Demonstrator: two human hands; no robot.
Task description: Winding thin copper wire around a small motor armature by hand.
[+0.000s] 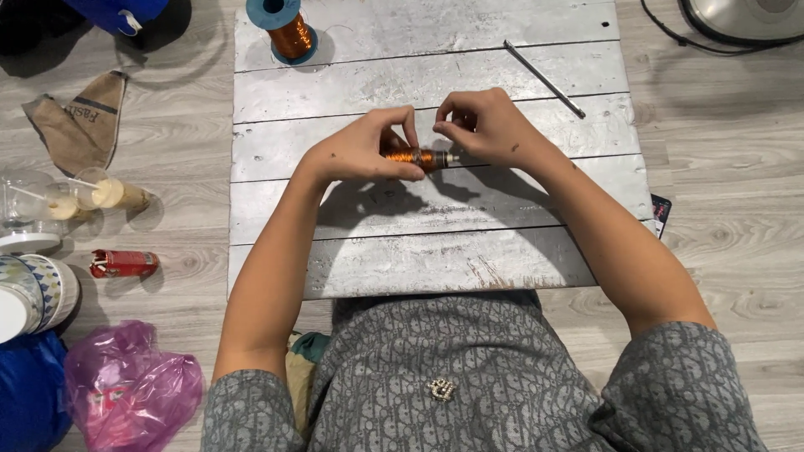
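— How far along?
— Partway, by the look of it. Copper winding already covering most of the coil (421,156), from inside the left hand's fist out towards the right; a short bare metal end showing just past the winding, under the right hand's fingertips. More to cover, probably, though hard to judge with half of it hidden in the fist.

— And the grip?
— Left hand (358,153) clenched around the coil, thumb underneath. Right hand (486,127) pinched tight at the bare end, touching it. Any fine strand between those fingertips too thin to make out.

— Where exactly?
— Between the two hands, lying level, just above the grey board (435,259).

— Count?
— One coil. One spool of copper wire (289,29) with blue ends, upright, well beyond the grip and to its left. One thin metal rod (544,79), lying slanted beyond the right hand, untouched. Two hands, both on the coil.

— Off the board?
— Far left of the grip: two clear plastic cups (105,192) on their sides, one red can (124,264), one pink plastic bag (134,385).
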